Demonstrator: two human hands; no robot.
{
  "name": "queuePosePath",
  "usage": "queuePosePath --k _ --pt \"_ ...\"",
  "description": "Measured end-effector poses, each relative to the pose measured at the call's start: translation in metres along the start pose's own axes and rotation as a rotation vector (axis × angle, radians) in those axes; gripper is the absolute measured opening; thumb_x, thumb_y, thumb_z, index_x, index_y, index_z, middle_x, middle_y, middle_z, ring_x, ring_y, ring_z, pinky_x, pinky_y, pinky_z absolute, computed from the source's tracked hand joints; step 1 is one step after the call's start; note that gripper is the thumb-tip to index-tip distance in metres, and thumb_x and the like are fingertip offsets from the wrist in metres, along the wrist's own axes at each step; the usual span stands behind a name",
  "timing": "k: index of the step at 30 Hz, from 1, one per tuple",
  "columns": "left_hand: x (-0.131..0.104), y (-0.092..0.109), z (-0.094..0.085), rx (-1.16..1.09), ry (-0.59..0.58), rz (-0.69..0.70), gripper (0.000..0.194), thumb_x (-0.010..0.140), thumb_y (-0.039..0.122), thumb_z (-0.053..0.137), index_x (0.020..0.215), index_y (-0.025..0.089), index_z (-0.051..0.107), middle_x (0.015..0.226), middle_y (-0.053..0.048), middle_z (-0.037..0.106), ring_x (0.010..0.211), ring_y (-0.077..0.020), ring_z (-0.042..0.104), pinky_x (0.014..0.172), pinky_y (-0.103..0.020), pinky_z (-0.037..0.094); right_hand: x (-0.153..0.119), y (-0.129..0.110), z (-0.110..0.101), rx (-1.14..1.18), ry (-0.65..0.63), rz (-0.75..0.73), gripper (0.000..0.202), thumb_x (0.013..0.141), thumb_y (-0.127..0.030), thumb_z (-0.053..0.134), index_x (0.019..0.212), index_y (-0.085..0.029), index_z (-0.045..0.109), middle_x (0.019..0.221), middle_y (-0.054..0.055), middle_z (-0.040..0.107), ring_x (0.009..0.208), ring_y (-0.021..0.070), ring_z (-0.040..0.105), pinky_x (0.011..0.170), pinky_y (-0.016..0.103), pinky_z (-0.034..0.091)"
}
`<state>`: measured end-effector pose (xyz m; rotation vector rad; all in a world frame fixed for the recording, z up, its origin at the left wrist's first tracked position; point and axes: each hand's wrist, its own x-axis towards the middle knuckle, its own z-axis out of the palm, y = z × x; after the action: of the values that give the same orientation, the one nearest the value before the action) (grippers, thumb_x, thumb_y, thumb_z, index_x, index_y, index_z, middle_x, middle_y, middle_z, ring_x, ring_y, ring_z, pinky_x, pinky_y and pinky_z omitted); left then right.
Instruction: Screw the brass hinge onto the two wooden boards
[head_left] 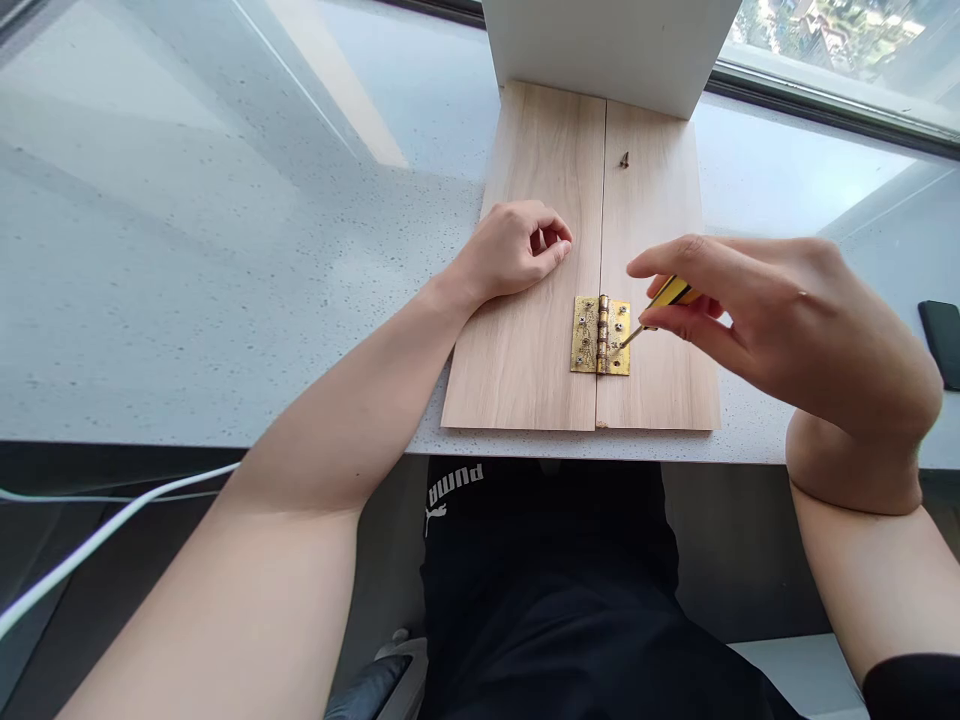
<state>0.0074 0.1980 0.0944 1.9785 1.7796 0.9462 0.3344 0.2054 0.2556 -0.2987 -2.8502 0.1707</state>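
Note:
A brass hinge [602,336] lies across the seam between two light wooden boards [525,360], near their front end. Screw heads show in both of its leaves. My right hand [750,305] grips a yellow and black screwdriver [671,292]; its tip meets the right leaf at a lower screw position. Resting on the left board, my left hand [525,245] has its fingers curled together, and whether anything is between them is hidden. Loose dark screws [624,160] sit on the right board, towards the back.
A white box-like object [607,50] stands over the boards' far end, close to the window. The speckled white tabletop [187,300] ends at a front edge above my lap. A dark phone-like object [941,343] lies at the far right. A white cable [112,535] hangs at the lower left.

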Motion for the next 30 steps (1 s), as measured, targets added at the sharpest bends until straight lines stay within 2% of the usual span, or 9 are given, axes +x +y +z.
queuePosePath --k 4,8,12,14,18,20,23,27,30 --pt "0.001 -0.007 0.002 -0.009 0.014 -0.005 0.011 0.104 0.036 0.078 0.109 0.03 0.085 0.108 -0.01 0.084 0.095 -0.031 0.074 0.087 -0.05 0.063 -0.003 0.007 0.006 -0.092 0.072 0.125 0.03 0.124 -0.051 0.076 0.111 -0.024 0.079 0.071 -0.001 0.064 0.061 0.0181 0.056 0.062 0.035 0.039" --pt "0.0 -0.008 0.002 -0.008 0.018 0.004 0.013 0.103 0.038 0.076 0.109 0.03 0.085 0.106 -0.01 0.083 0.093 -0.031 0.074 0.088 -0.051 0.064 -0.001 -0.002 0.012 -0.105 0.093 0.172 0.045 0.124 -0.063 0.073 0.1 -0.025 0.075 0.067 0.0 0.058 0.064 0.0197 0.056 0.065 0.035 0.044" --pt "0.0 -0.006 0.001 -0.007 0.019 0.005 0.013 0.103 0.037 0.077 0.11 0.029 0.085 0.105 -0.01 0.082 0.093 -0.0304 0.074 0.088 -0.05 0.065 0.003 -0.017 0.01 -0.036 0.029 0.163 0.018 0.125 -0.032 0.058 0.125 -0.023 0.073 0.104 0.01 0.078 0.078 0.025 0.068 0.069 0.041 0.052" --pt "0.0 -0.005 0.001 -0.008 0.019 0.001 0.013 0.103 0.035 0.078 0.111 0.029 0.085 0.104 -0.01 0.082 0.094 -0.0303 0.074 0.088 -0.049 0.065 0.005 -0.019 0.008 0.015 -0.002 0.145 0.026 0.121 -0.018 0.05 0.136 -0.024 0.071 0.127 0.015 0.081 0.087 0.0268 0.074 0.078 0.045 0.06" --pt "0.0 -0.004 0.001 -0.004 0.005 -0.011 0.012 0.103 0.033 0.077 0.11 0.027 0.084 0.105 -0.009 0.082 0.096 -0.0296 0.074 0.089 -0.047 0.064 0.008 -0.01 0.005 0.11 -0.033 0.059 0.036 0.124 -0.015 0.05 0.148 -0.031 0.07 0.125 0.009 0.085 0.095 0.0272 0.08 0.088 0.045 0.066" --pt "0.001 -0.003 0.0 0.001 -0.004 -0.017 0.012 0.102 0.033 0.076 0.11 0.027 0.083 0.106 -0.009 0.082 0.096 -0.0294 0.074 0.09 -0.047 0.064 0.008 -0.002 0.004 0.093 -0.008 0.014 0.029 0.126 -0.02 0.058 0.149 -0.031 0.071 0.114 0.005 0.087 0.089 0.0253 0.08 0.081 0.041 0.063" --pt "0.001 -0.001 0.0 -0.007 -0.007 -0.021 0.011 0.102 0.033 0.076 0.109 0.028 0.083 0.109 -0.01 0.083 0.096 -0.0298 0.074 0.092 -0.049 0.063 0.006 0.007 0.005 -0.03 0.055 -0.003 0.01 0.125 -0.033 0.075 0.131 -0.025 0.074 0.091 0.001 0.081 0.07 0.0203 0.068 0.066 0.037 0.049" --pt "0.0 -0.001 -0.001 -0.029 -0.002 -0.021 0.011 0.102 0.035 0.077 0.108 0.029 0.084 0.11 -0.01 0.083 0.096 -0.0313 0.074 0.092 -0.051 0.063 0.004 0.006 0.009 -0.167 0.105 0.075 0.04 0.125 -0.058 0.074 0.102 -0.026 0.068 0.067 -0.004 0.056 0.057 0.0151 0.04 0.056 0.036 0.03" --pt "-0.001 -0.001 0.0 -0.035 0.002 -0.021 0.011 0.103 0.036 0.077 0.108 0.029 0.084 0.11 -0.01 0.084 0.096 -0.0313 0.074 0.091 -0.051 0.062 0.003 -0.004 0.011 -0.207 0.079 0.131 0.039 0.127 -0.054 0.066 0.1 -0.026 0.068 0.068 -0.003 0.051 0.06 0.0159 0.038 0.06 0.036 0.025"
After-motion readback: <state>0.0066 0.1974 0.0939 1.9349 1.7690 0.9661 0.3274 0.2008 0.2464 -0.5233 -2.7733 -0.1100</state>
